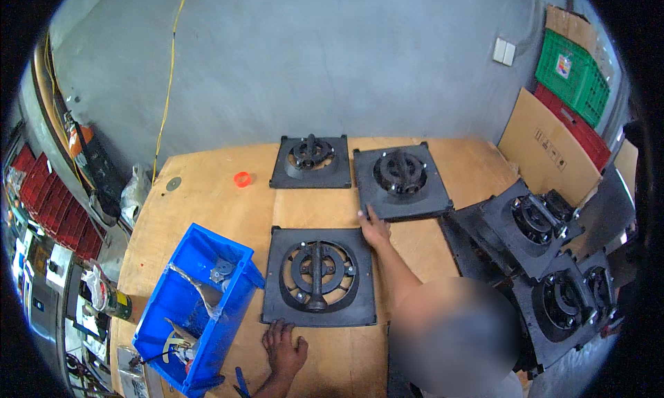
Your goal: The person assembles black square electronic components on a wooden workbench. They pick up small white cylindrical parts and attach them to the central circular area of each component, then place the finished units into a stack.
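Note:
My left hand [284, 351] lies palm down at the near edge of a black square burner plate [273, 273]. Its fingers are apart, nothing is in them, and the fingertips are at or beside the plate's rim. A ring-shaped burner with a thick tube across it [317, 277] shows in that plate's round opening. Another person's hand [374, 230] touches the near left corner of a second burner plate [423, 205], farther back on the right. That forearm comes from beside a blurred head [456, 336]. I cannot see my right hand.
On the left stands a blue bin [238, 280] holding metal parts, with blue-handled pliers [241, 382] near it. A third burner plate [280, 176] lies at the back. Several more are piled at right [501, 218]. An orange-red ring [242, 179] lies on the wooden table [200, 204].

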### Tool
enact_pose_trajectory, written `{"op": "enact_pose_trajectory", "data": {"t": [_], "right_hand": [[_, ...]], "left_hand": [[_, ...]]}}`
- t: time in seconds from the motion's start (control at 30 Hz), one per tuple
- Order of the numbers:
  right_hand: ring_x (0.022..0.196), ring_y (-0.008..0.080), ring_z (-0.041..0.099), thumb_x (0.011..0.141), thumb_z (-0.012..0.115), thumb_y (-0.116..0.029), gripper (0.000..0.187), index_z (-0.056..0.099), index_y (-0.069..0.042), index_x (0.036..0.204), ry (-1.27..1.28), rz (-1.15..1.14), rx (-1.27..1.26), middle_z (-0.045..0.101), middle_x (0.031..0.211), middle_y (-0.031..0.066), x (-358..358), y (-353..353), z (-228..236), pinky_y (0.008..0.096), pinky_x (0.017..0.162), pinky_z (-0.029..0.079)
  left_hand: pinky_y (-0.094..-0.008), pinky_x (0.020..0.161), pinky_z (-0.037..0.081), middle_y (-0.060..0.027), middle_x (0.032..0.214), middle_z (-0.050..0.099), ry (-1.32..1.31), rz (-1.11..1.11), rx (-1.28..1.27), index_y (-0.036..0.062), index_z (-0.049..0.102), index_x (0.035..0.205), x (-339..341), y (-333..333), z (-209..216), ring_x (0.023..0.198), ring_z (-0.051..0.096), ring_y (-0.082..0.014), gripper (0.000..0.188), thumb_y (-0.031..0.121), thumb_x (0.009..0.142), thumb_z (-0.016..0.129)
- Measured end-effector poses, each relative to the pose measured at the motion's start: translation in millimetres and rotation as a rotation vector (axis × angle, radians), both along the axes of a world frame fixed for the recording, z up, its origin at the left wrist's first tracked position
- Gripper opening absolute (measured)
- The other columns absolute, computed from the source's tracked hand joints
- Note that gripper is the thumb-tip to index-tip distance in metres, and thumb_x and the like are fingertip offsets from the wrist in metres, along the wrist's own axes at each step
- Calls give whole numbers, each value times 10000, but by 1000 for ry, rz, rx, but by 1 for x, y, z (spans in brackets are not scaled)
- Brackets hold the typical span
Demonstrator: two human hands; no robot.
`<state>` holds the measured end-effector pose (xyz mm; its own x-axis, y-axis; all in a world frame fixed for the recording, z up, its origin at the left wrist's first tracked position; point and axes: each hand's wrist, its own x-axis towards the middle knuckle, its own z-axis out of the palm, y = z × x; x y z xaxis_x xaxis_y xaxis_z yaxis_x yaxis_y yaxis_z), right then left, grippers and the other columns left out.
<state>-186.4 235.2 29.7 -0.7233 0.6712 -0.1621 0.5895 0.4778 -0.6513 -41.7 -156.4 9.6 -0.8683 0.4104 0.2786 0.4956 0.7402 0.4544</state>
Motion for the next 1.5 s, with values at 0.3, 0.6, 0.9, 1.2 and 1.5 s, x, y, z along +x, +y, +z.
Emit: {"op": "enact_pose_trajectory", "data": {"t": [0.3, 0.6, 0.9, 1.2, 1.5], "right_hand": [[1302, 431, 345, 837, 490, -677, 702, 388, -328, 1437, 73, 8, 100, 504, 1311, 269, 69, -38, -3, 523, 1082, 209], [1186, 363, 464, 802, 558, -674, 684, 462, -324, 1381, 80, -9, 39, 609, 1138, 187, 97, -49, 3, 465, 1043, 298], [1183, 382, 477, 792, 587, -657, 654, 501, -324, 1348, 216, 20, 35, 578, 1159, 239, 126, -36, -36, 446, 1043, 329], [1133, 397, 521, 809, 563, -655, 629, 530, -304, 1330, 196, -47, 17, 578, 1168, 247, 128, -54, 0, 445, 1015, 373], [1173, 409, 506, 817, 552, -650, 690, 420, -325, 1411, 120, 63, -48, 560, 1226, 259, 127, -46, -3, 467, 1038, 351]], "left_hand": [[-552, 1049, 258, -194, 1253, 515, 69, 12, 53, 30, 605, 1091, -2, -4, -14, 1213, 437, -372, 408, 266, 758, 614], [-574, 1058, 235, -204, 1314, 480, 43, 12, 131, 46, 577, 1152, -2, 0, -11, 1249, 415, -377, 482, 293, 742, 629], [-599, 1076, 210, -236, 1374, 407, 78, -15, 225, 18, 479, 1251, -2, 8, -14, 1285, 364, -416, 623, 291, 719, 656], [-571, 1100, 201, -245, 1416, 358, -13, -86, 137, -20, 378, 1325, 2, 17, -7, 1305, 334, -429, 741, 275, 709, 666], [-564, 1093, 203, -250, 1428, 337, -28, -52, 258, -36, 303, 1392, 1, 25, -17, 1310, 323, -439, 823, 269, 712, 651]]}}
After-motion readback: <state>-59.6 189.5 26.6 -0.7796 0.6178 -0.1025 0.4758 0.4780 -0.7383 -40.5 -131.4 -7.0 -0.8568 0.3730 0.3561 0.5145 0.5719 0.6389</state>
